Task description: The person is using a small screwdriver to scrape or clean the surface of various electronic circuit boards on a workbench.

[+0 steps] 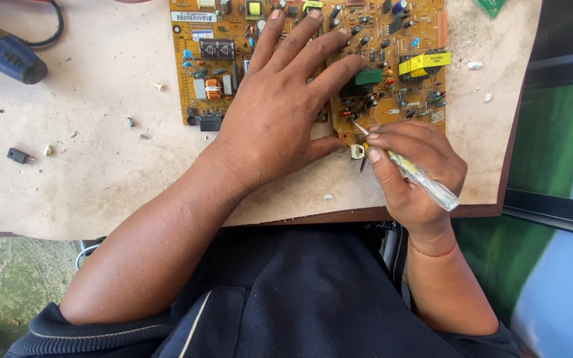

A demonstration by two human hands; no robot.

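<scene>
A yellow circuit board point(200, 59) crowded with small parts lies flat at the far middle of the worktable point(101, 172). My left hand point(283, 109) rests palm-down on the board with its fingers spread, pressing it in place. My right hand point(416, 172) grips a small screwdriver with a clear handle point(426, 182); its thin metal tip touches the board's near edge by a small white part point(357, 152). The two hands sit close together, thumb nearly touching thumb.
A blue and grey tool handle point(4, 50) with a black cable lies at the far left. Loose screws point(130, 122) and a small black component point(16, 156) are scattered on the table. A flat screen point(558, 152) stands past the table's right edge.
</scene>
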